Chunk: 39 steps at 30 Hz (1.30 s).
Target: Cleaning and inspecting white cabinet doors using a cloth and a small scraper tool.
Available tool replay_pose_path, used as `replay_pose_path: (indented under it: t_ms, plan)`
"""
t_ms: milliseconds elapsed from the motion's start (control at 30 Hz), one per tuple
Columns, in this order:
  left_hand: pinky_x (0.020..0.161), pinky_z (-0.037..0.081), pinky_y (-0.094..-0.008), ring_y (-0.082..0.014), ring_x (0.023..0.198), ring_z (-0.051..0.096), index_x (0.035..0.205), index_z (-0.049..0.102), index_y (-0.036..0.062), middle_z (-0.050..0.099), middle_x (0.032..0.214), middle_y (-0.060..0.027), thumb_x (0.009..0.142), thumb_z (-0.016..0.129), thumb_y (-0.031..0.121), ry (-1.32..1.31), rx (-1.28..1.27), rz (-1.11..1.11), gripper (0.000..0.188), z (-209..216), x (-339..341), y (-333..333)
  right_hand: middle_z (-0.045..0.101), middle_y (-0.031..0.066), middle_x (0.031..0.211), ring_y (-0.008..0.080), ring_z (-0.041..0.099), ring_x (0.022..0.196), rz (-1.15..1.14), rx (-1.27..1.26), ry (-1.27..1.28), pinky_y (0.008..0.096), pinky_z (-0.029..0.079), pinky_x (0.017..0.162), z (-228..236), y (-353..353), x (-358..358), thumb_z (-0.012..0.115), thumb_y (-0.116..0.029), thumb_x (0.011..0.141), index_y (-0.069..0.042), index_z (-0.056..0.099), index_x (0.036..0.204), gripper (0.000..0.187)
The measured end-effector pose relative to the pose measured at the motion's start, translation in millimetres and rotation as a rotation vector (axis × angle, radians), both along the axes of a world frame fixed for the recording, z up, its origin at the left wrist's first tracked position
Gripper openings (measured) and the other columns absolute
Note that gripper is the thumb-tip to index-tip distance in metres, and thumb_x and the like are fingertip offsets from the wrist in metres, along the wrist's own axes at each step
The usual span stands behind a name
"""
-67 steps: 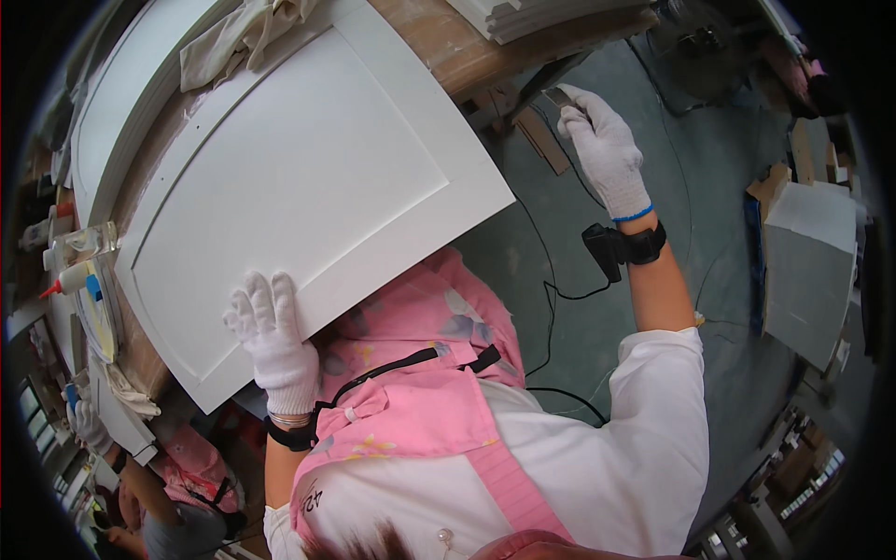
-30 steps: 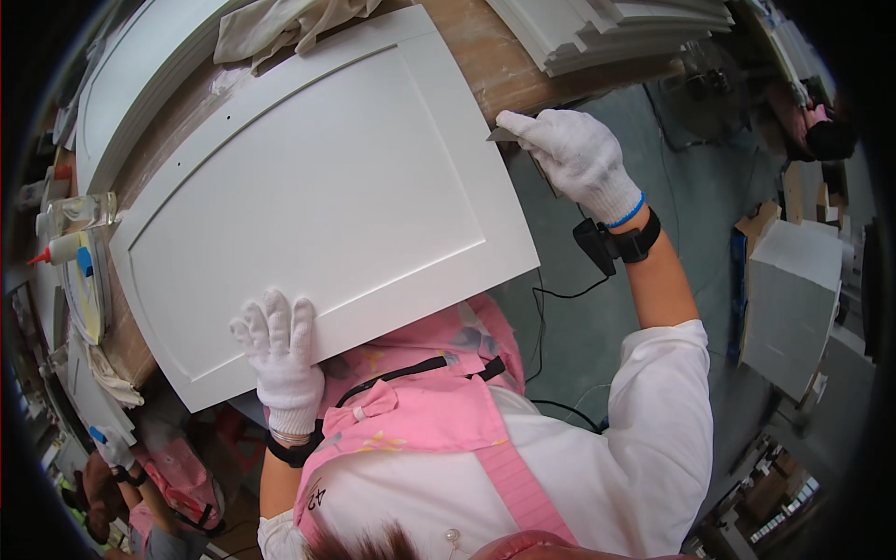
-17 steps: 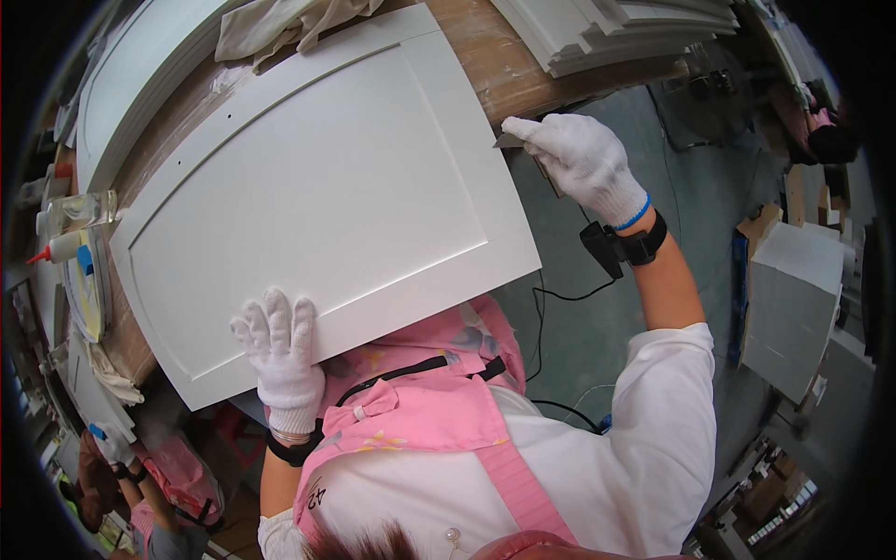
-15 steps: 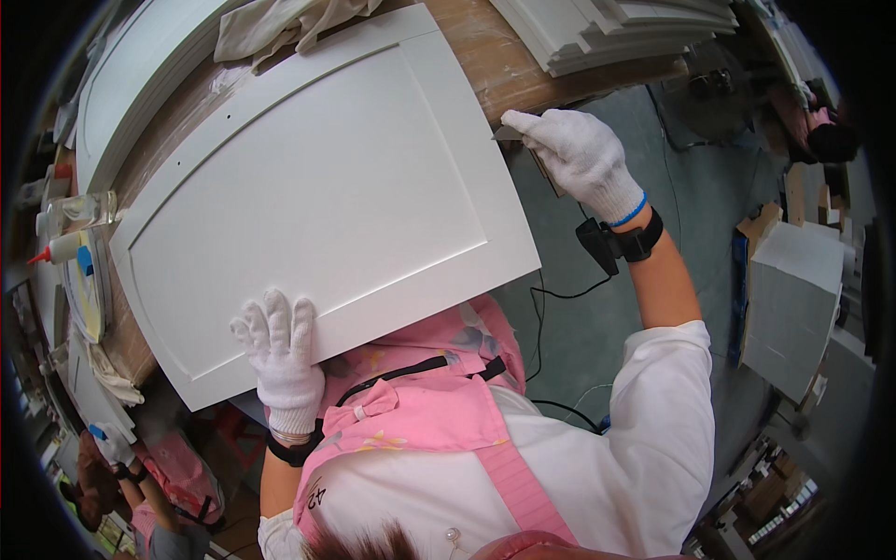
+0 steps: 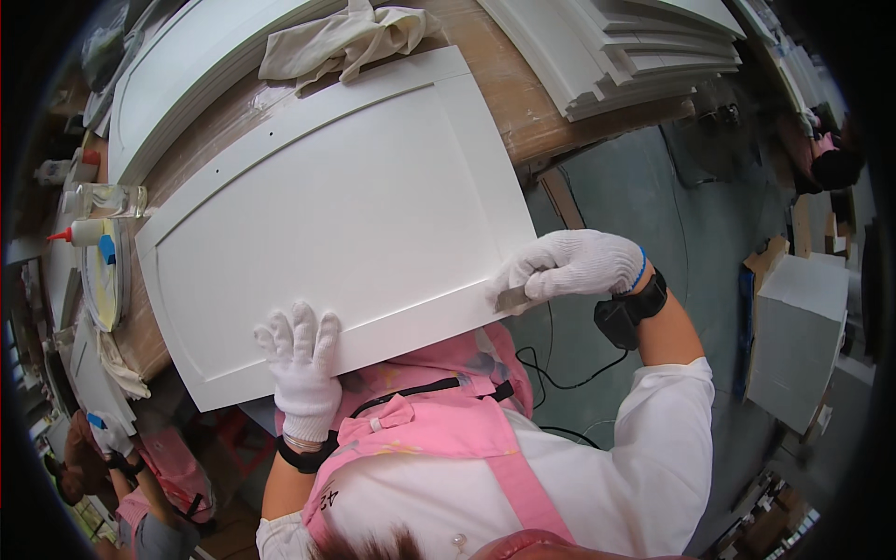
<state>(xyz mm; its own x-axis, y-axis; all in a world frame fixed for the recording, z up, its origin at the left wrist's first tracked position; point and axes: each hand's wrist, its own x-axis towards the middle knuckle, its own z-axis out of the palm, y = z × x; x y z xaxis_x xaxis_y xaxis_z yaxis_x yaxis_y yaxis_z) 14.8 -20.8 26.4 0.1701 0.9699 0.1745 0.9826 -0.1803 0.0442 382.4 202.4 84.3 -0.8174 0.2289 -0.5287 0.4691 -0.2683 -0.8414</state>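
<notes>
Panel (image 5: 336,215), smooth and white, is pressed near its front edge by the left hand (image 5: 305,378), knit-gloved, fingers spread flat, while a thin grey blade (image 5: 512,299) is pinched by the right hand (image 5: 574,264) at the near right corner. Work appears to be under way there; how much is done or left cannot be told from the even surface. A sunken field is framed by a flat border, marked by two dark dots. The brown table (image 5: 541,140) is overhung; beyond, a crumpled cream rag (image 5: 350,42) is seen.
</notes>
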Motion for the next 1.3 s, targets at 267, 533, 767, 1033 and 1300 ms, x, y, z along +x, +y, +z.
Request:
replay_pose_path:
  t_ms: [267,533,767,1033,1300]
  plan:
    - [0.119,0.016,-0.0635,-0.0408,0.151,0.022,0.136,0.061,0.016,0.038,0.157,-0.0139,0.076,0.054,-0.004,-0.012,0.02,0.027,0.064,2,3,-1,0.07,0.0115,0.112,0.0129,0.066,0.1,-0.907,0.359,0.247,0.0255,0.052,0.091,-11,65,-37,0.053,-0.013,0.103,0.004,0.061,0.116,0.023]
    - [0.117,0.022,-0.064,-0.0416,0.146,0.031,0.133,0.062,0.0161,0.045,0.152,-0.014,0.081,0.057,0.003,-0.026,0.014,0.046,0.054,7,2,0,0.067,0.0134,0.109,0.0186,0.067,0.096,-1.015,0.265,0.143,0.032,0.056,0.092,-16,38,-41,0.049,-0.01,0.104,0.003,0.059,0.105,0.016]
    - [0.117,0.025,-0.0613,-0.0413,0.14,0.04,0.132,0.059,0.0102,0.051,0.144,-0.0168,0.079,0.066,0.006,-0.103,0.052,0.071,0.054,5,-38,-21,0.056,-0.0037,0.072,0.0033,0.048,0.059,-0.998,0.416,-0.086,0.0209,0.04,0.051,17,11,-69,0.059,-0.022,0.101,-0.004,0.063,0.095,0.02]
    - [0.118,0.027,-0.0564,-0.0458,0.138,0.039,0.144,0.05,0.0096,0.041,0.152,-0.0211,0.075,0.063,-0.004,0.041,0.008,0.599,0.072,5,-169,-113,0.062,0.0019,0.076,0.0063,0.052,0.061,-0.918,0.487,-0.299,0.0231,0.043,0.053,22,19,-130,0.056,-0.021,0.095,-0.004,0.064,0.098,0.019]
    - [0.055,0.058,-0.0274,-0.0233,0.088,0.071,0.152,0.029,-0.0043,0.06,0.127,-0.0178,0.099,0.052,0.029,-1.553,-0.028,0.87,0.067,4,-184,-139,0.07,0.0174,0.107,0.0317,0.067,0.098,-0.775,1.16,-0.712,0.0404,0.052,0.087,-29,74,-145,0.053,-0.027,0.093,-0.004,0.065,0.113,0.033]
